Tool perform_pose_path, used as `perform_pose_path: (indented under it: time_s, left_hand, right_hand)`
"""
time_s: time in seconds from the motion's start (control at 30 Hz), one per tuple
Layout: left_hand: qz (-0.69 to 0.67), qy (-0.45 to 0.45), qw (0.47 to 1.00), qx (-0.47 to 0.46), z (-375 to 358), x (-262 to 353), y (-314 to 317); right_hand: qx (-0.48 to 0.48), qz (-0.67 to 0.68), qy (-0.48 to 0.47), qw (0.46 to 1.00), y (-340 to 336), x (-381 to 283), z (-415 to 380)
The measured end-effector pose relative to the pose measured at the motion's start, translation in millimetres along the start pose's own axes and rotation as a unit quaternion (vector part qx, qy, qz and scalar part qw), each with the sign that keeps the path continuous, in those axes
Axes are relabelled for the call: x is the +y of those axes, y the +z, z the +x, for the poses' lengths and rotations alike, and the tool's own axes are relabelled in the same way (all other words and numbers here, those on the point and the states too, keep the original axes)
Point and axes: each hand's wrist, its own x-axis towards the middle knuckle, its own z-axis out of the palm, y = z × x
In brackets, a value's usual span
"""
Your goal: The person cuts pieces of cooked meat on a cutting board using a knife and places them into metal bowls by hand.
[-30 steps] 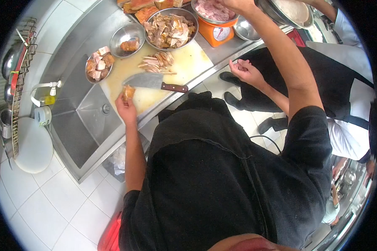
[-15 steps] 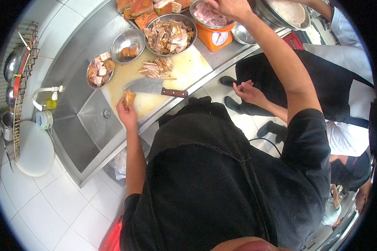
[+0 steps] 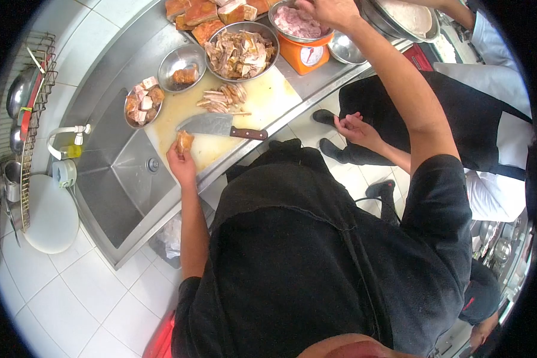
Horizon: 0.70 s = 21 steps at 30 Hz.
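Note:
My left hand [image 3: 182,164] is closed on a chunk of roast pork [image 3: 185,141] at the near edge of the yellowed cutting board [image 3: 274,95]. Beside it on the board lies a cleaver [image 3: 212,125] with a brown handle, untouched. Sliced meat strips [image 3: 224,98] are heaped just beyond the blade. My right hand [image 3: 334,13] reaches over a metal bowl of pale pink raw meat [image 3: 295,24], its fingers bent and drawn together at the top edge of the view. What they hold, if anything, is hidden. An orange dial scale [image 3: 307,55] stands under that bowl.
A bowl of chopped meat [image 3: 241,53], a bowl with one chunk [image 3: 183,67] and a bowl of pork cubes [image 3: 143,104] sit around the board. Large roast pork slabs [image 3: 200,15] lie behind. The sink [image 3: 122,185] is at left. A co-worker's hand [image 3: 361,132] is at right.
My hands stay in nearly the same places, the left still with the pork chunk. People in the right background have shifted, and a co-worker's foot has moved slightly.

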Motion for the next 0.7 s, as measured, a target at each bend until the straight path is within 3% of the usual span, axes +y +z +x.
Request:
perform_pose_path:
  time_s: [0.57,0.7]
  left_hand:
    - [0.015,-0.021,1.000,-0.002,-1,1,-1]
    - [0.021,-0.018,1.000,0.007,0,-6,1]
  right_hand:
    - [0.069,0.021,-0.004,0.997,2,2,2]
    - [0.040,0.026,0.013,0.999,0,1,4]
